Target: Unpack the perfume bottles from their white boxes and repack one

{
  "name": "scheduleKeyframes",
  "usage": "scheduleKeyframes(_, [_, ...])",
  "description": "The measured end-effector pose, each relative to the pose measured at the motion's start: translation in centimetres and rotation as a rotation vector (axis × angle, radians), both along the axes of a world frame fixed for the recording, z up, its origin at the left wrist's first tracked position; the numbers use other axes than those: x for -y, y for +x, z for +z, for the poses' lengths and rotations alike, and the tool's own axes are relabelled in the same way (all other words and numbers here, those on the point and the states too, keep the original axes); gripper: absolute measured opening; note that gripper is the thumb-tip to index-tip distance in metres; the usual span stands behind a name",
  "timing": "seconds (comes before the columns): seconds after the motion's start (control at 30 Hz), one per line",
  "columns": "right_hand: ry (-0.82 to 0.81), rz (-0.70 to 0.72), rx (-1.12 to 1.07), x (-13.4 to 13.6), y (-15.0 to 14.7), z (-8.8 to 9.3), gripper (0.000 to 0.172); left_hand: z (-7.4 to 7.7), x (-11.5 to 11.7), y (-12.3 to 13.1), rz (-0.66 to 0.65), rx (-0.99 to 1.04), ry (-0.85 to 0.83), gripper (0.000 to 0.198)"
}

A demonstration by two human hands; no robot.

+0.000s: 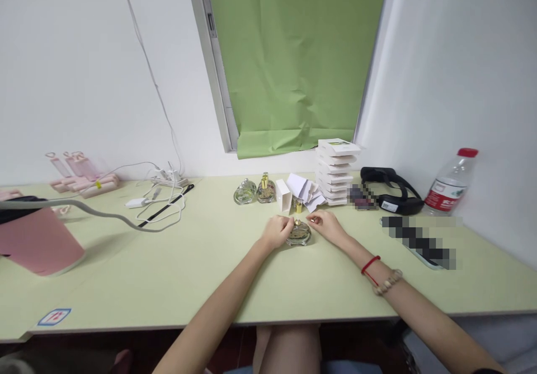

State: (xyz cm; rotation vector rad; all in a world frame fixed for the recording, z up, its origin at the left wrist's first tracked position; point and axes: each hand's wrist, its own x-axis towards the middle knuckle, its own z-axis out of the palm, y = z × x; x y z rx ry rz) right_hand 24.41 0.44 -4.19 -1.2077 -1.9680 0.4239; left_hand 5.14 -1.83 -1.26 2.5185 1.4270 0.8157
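Note:
A clear glass perfume bottle [299,235] with a gold neck stands upright on the table in front of me. My left hand [277,232] is closed against its left side, with the thumb near the neck. Just right of the bottle, my right hand [329,226] pinches a tiny shiny piece, too small to make out. Behind the bottle are a small gold-coloured part [298,207], an upright white box [283,195] and crumpled white paper [305,189]. Further back left, more glass bottles [245,192] stand together, some with gold tops.
A tall stack of flat white boxes [335,172] rises at the back. On the right are a black headset [392,192], a red-capped water bottle [451,183] and a blurred-out phone-like object [419,242]. Left lie white cables [168,200], pink items [84,181] and a pink container [42,242].

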Motion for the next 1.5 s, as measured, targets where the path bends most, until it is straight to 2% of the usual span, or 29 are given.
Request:
scheduleKeyframes(0.23, [-0.036, -0.108, 0.017, 0.2, 0.3, 0.2, 0.023, 0.1, 0.2, 0.2, 0.007, -0.011, -0.018, 0.049])
scheduleKeyframes(0.33, [-0.076, -0.174, -0.022, 0.7, 0.4, 0.8, 0.024, 0.2, 0.2, 0.2, 0.008, -0.019, -0.031, 0.049])
scheduleKeyframes(0.43, [-0.045, -0.183, -0.139, 1.0, 0.1, 1.4, 0.021, 0.2, 0.3, 0.2, 0.019, -0.033, -0.045, 0.049])
scheduleKeyframes(0.57, [-0.053, -0.079, -0.522, 1.1, -0.7, 2.0, 0.024, 0.2, 0.3, 0.3, 0.022, -0.036, -0.038, 0.051])
scheduleKeyframes(0.67, [-0.200, 0.038, -0.774, 1.3, -1.4, 2.5, 0.034, 0.3, 0.4, 0.4, 0.027, -0.043, -0.031, 0.052])
scheduleKeyframes(0.8, [-0.336, 0.197, -0.942, 2.1, -2.0, 3.4, 0.035, 0.2, 0.3, 0.4, 0.027, -0.046, -0.029, 0.051])
scheduleKeyframes(1.0, [-0.434, 0.330, -0.906, 3.2, -2.1, 4.1, 0.038, 0.0, 0.2, 0.4, 0.014, -0.052, -0.028, 0.052])
scheduleKeyframes(1.23, [-0.536, 0.419, -0.867, 3.5, -2.1, 4.2, 0.033, 0.1, 0.3, 0.5, 0.021, -0.079, -0.039, 0.054])
scheduleKeyframes(1.5, [-0.519, 0.500, -0.817, 3.7, -2.0, 4.3, 0.022, 0.3, 0.5, 0.5, 0.044, -0.125, -0.039, 0.056])
